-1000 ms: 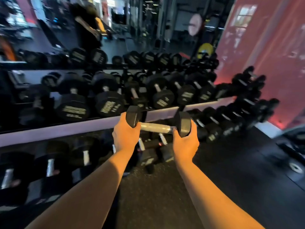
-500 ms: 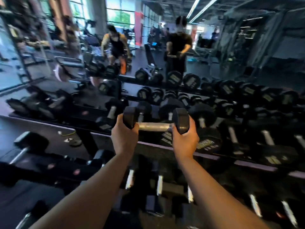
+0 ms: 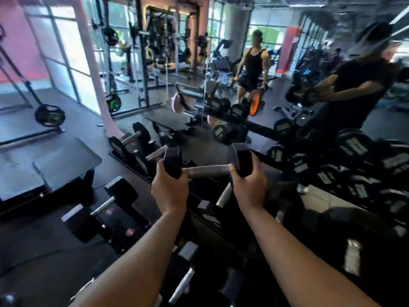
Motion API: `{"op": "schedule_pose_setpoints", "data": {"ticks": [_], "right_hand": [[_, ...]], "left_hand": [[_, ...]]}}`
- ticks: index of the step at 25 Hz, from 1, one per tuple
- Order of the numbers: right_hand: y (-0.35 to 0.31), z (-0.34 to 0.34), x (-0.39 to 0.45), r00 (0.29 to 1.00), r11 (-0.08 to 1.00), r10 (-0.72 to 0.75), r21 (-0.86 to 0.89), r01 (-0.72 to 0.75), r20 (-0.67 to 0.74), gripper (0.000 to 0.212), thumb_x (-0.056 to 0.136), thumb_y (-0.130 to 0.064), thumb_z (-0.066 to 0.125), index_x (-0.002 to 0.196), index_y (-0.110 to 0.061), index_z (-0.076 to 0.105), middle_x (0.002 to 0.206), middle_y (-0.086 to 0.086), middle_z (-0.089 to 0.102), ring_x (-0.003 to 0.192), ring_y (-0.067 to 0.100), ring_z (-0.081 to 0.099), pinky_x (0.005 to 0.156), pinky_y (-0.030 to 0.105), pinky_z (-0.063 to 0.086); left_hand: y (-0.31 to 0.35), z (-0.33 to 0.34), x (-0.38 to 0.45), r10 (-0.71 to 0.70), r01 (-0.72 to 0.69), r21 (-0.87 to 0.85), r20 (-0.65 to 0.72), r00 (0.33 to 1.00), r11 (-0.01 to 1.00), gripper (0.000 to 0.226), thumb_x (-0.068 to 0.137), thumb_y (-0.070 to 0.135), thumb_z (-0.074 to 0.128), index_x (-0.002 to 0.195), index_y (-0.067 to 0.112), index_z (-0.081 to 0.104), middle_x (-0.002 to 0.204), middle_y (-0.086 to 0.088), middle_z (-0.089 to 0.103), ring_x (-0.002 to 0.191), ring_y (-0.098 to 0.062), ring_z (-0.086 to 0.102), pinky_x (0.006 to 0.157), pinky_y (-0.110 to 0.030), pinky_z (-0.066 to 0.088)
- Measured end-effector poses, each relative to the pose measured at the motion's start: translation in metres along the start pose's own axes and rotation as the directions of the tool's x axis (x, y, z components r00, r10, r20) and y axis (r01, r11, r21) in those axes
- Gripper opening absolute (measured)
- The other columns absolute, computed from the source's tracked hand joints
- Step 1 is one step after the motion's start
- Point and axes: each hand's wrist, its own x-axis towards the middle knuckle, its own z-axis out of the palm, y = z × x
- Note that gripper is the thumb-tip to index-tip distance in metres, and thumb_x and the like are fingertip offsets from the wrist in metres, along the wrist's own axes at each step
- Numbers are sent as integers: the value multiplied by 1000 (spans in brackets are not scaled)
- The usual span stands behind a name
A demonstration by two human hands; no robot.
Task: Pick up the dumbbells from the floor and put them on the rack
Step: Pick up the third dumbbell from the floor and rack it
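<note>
I hold one black hex dumbbell with a steel handle level in front of me, above the left end of the dumbbell rack. My left hand cups its left head from below. My right hand cups its right head the same way. The rack runs from the lower middle off to the right, its tiers filled with several black dumbbells. Smaller hex dumbbells lie at its left end, and more rest on the lower tier beneath my arms.
A mirror behind the rack reflects a person in black and another person in a tank top. A weight plate on a stand and a flat bench stand left on the dark rubber floor. Squat racks line the back.
My view has swung left along the rack to its left end. The dumbbell stays gripped in both hands at the same height in front of me.
</note>
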Motion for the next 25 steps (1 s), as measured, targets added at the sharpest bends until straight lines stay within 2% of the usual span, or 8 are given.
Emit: {"op": "schedule_pose_setpoints", "data": {"ticks": [4,6,8,11,14,18,21,25], "right_hand": [[23,89,44,988,998,-26,59,17,155,56,84,-25,79,134,-10,60,122,-10,60,111,3,58,98,15,41],[40,130,60,978,998,-12,56,0,208,62,83,-37,76,138,-15,58,132,-1,65,122,12,60,106,33,47],[53,166,72,966,999,-11,35,2,259,63,84,-39,76,139,-16,56,136,3,64,127,18,59,107,41,47],[66,207,97,948,1000,-13,19,7,318,62,84,-32,79,139,-14,58,136,3,64,127,17,59,108,37,46],[81,234,113,914,999,-47,7,48,402,54,84,-26,79,134,-17,61,126,-7,67,117,8,61,103,18,45],[105,250,124,878,996,-62,-20,81,475,51,84,-23,79,132,-19,62,123,-9,68,114,5,61,101,19,46],[120,257,128,850,996,-42,-43,75,526,49,85,-22,79,131,-22,61,117,-14,66,112,1,62,99,17,48],[147,264,132,821,990,-18,-106,96,571,53,84,-27,80,134,-21,61,122,-6,69,113,6,63,100,27,51]], "left_hand": [[-34,31,67,-71,72,2,-95,993,997,43,84,26,74,125,22,62,100,-9,73,95,-33,67,73,-29,40],[-50,46,102,-94,95,9,-97,991,995,42,85,28,73,124,26,60,100,-4,72,92,-27,68,77,-29,47],[-65,57,129,-122,125,13,-116,986,992,40,85,28,73,123,27,60,96,4,69,87,-19,67,78,-30,50],[-84,79,158,-162,165,7,-159,974,986,38,87,23,74,123,21,60,93,10,62,82,-11,58,74,-20,41],[-106,101,175,-207,216,24,-204,957,976,35,88,20,73,120,16,60,94,8,60,80,-8,52,64,-11,34],[-129,124,179,-246,262,49,-213,946,964,38,88,19,74,123,13,60,110,1,66,87,-9,56,77,-21,39],[-146,139,179,-285,304,67,-201,937,950,47,88,21,74,130,10,58,122,-6,66,102,-22,66,87,-30,49],[-161,158,170,-358,377,70,-193,913,924,50,87,23,73,131,9,56,124,-7,64,109,-27,65,93,-43,53]]}}
